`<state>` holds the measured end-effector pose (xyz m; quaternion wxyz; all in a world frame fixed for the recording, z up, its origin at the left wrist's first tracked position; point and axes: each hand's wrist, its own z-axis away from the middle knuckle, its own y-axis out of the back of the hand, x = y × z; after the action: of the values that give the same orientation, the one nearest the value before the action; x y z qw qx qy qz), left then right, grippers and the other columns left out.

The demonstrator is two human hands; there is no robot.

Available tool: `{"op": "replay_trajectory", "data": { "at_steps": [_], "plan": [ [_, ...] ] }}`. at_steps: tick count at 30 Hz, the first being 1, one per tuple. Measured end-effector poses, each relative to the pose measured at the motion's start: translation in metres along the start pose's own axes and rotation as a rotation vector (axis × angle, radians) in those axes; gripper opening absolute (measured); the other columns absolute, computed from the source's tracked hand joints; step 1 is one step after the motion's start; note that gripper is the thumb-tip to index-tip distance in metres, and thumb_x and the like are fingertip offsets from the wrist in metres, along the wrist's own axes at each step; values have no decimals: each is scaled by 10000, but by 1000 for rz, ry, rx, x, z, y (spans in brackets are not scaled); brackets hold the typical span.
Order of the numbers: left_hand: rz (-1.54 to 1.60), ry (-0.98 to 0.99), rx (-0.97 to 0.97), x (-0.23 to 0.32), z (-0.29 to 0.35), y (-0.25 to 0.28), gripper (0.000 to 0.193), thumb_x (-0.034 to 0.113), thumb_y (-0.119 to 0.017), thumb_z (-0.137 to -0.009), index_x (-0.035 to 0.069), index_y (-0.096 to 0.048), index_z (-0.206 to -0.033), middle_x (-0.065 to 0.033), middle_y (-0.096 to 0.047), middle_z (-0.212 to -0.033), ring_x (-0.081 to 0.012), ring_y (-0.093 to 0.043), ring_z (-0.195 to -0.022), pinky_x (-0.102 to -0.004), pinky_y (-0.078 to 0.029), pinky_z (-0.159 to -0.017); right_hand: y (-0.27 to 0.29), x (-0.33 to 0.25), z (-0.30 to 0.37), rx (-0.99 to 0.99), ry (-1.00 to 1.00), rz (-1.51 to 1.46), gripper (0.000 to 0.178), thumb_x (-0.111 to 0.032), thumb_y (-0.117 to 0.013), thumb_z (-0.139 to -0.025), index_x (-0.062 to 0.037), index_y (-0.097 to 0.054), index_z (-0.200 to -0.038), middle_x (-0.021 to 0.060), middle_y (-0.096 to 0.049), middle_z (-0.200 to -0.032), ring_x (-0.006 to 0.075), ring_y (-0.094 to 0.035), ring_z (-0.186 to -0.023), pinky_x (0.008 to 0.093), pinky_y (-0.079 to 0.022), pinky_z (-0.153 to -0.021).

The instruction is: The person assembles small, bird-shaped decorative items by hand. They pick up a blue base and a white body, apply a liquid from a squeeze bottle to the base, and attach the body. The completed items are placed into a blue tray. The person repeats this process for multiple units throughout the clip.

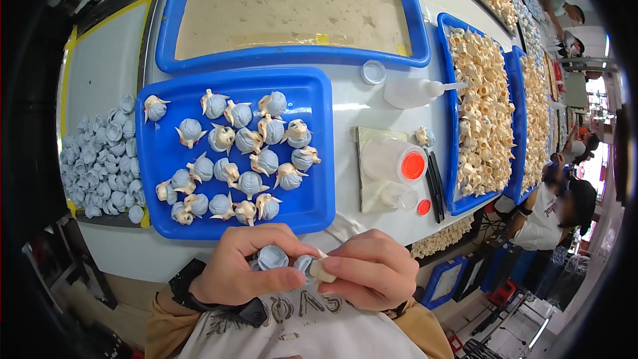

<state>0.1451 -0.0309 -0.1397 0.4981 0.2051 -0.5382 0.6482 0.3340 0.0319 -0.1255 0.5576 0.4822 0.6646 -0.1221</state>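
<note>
Close to my body, below the tray, both hands work on small doll head parts. My left hand (249, 262) is closed around a hollow light blue hair piece (272, 257), its round opening facing up. Between finger and thumb of my right hand (372, 269) is a cream doll head (323, 270) with a pointed ear. A second blue hair piece (304, 264) sits against that head, between the two hands; whether it is joined on I cannot tell. Just beyond, a blue tray (299, 193) carries several doll heads (249, 183) with blue hair.
Loose blue hair pieces (106, 166) lie heaped on a board at left. At right stand a squeeze bottle (409, 93), a clear jar with red centre (392, 158), black pens (435, 186) and a tray of cream parts (482, 113). A wide blue-rimmed tray (292, 58) is behind. Other people sit far right.
</note>
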Motion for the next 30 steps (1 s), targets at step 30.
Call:
{"op": "replay_trajectory", "data": {
  "at_steps": [30],
  "plan": [
    [247,-77,247,-7,0,-8,303,274,-438,-906,-21,-425,-977,-88,-477,-607,-112,-422,-395,-218,-332,-347,-13,9,2,-179,-185,505,551,-318,-682,-646,-33,-558,-1101,83,-517,-960,219,-483,-751,309,-406,-631]
  ]
}}
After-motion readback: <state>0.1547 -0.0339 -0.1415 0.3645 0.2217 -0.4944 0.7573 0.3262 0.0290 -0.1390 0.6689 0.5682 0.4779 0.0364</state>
